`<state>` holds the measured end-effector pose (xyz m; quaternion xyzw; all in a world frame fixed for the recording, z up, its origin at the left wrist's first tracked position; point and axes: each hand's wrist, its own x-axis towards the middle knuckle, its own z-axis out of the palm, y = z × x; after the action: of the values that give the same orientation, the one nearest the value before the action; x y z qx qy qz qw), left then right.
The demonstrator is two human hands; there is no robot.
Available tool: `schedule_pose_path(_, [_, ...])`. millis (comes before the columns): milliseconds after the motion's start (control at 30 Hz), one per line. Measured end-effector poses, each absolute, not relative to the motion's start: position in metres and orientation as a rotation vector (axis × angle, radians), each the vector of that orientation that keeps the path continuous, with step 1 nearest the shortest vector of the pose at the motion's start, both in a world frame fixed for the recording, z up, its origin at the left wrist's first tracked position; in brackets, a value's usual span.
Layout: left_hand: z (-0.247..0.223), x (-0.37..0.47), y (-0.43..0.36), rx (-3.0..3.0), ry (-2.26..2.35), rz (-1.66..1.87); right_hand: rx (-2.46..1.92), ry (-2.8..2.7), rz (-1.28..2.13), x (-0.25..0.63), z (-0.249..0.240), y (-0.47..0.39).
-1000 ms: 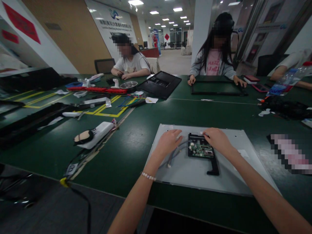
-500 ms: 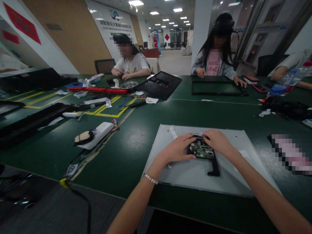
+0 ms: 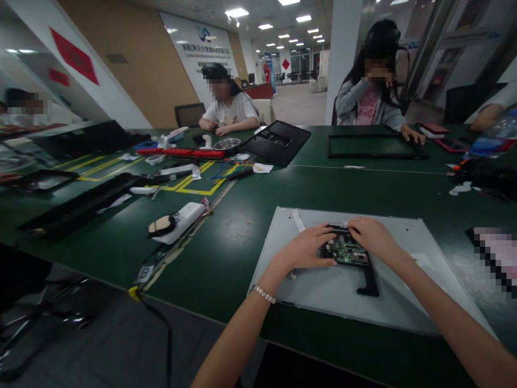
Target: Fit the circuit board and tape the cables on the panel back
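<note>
A green circuit board (image 3: 350,251) sits in a black bracket (image 3: 370,280) on the back of a flat grey panel (image 3: 323,293), which lies on the table in front of me. My left hand (image 3: 309,247) grips the board's left side, thumb near the lower edge and fingers over the upper left of the bracket. My right hand (image 3: 370,233) is closed on the bracket's top right corner, its fingertips curled and partly hidden. A strip of pale tape (image 3: 298,220) runs along the panel beyond my left hand.
The green table (image 3: 226,253) holds a white power strip (image 3: 188,220) with a cable, a long black casing (image 3: 84,202), a black laptop-like shell (image 3: 278,141) and a metal bowl (image 3: 226,144). Across it, one person (image 3: 230,105) sits, and another (image 3: 369,102) touches a black frame (image 3: 375,156).
My view has turned slightly left, so everything appears further right. Both hands keep their places on the bracket. The person across on the right has raised one hand to the head.
</note>
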<state>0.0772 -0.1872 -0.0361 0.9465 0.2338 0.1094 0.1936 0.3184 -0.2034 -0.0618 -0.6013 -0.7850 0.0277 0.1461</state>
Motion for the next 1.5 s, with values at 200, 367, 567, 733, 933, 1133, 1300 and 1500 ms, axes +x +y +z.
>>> schedule_pose_path(200, [-0.032, 0.081, -0.189, 2.673, 0.843, 0.485, -1.72, -2.226, 0.06, 0.32, -0.069, -0.206])
schedule_pose_path(367, [-0.029, 0.075, -0.175, 2.567, 1.275, 0.726, -1.755, -2.147, 0.008, 0.324, -0.066, -0.206])
schedule_pose_path(567, [-0.041, 0.063, -0.162, 2.521, 1.506, 0.661, -1.728, -2.142, 0.031, 0.326, -0.068, -0.208])
schedule_pose_path(733, [-0.047, 0.06, -0.161, 2.551, 1.546, 0.501, -1.701, -2.133, 0.096, 0.325, -0.072, -0.209])
schedule_pose_path(933, [-0.054, 0.06, -0.161, 2.526, 1.581, 0.407, -1.651, -2.04, 0.158, 0.326, -0.079, -0.208])
schedule_pose_path(1133, [-0.057, 0.06, -0.16, 2.5, 1.587, 0.374, -1.591, -1.871, 0.193, 0.325, -0.092, -0.207])
schedule_pose_path(1300, [-0.059, 0.06, -0.158, 2.502, 1.596, 0.397, -1.562, -1.786, 0.209, 0.325, -0.093, -0.208])
schedule_pose_path(1500, [-0.059, 0.062, -0.157, 2.458, 1.63, 0.446, -1.541, -1.76, 0.246, 0.326, -0.092, -0.208])
